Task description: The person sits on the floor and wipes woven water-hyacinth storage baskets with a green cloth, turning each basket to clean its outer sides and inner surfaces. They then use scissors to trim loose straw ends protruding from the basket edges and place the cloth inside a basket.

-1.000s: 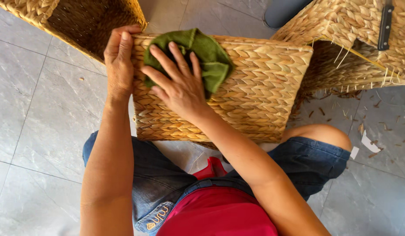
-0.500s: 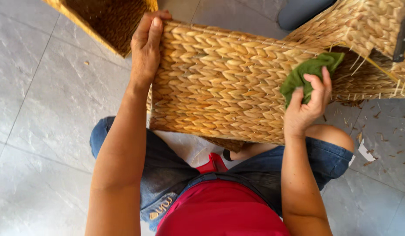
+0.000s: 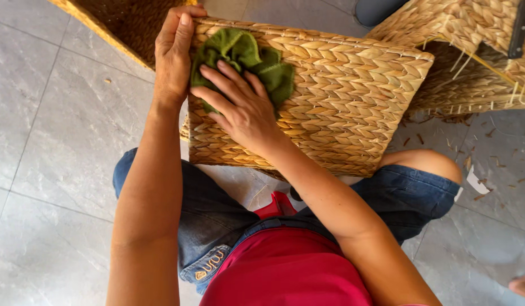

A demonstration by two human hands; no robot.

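The basket (image 3: 330, 107) is resting across the person's knees. The right hand (image 3: 242, 107) is pressing a green cloth (image 3: 245, 56) flat with open fingers near the basket's left end. The left hand (image 3: 174, 54) is gripping that far corner; firm bracing should be keeping the weave steady under each wipe.

- A second woven basket (image 3: 472, 62) stands at the upper right, with loose straw ends sticking out of it.
- A dark strap (image 3: 520, 28) lies over its top edge.
- Straw scraps (image 3: 489, 133) and a white paper bit (image 3: 476, 181) lie on the grey tiled floor (image 3: 58, 147).
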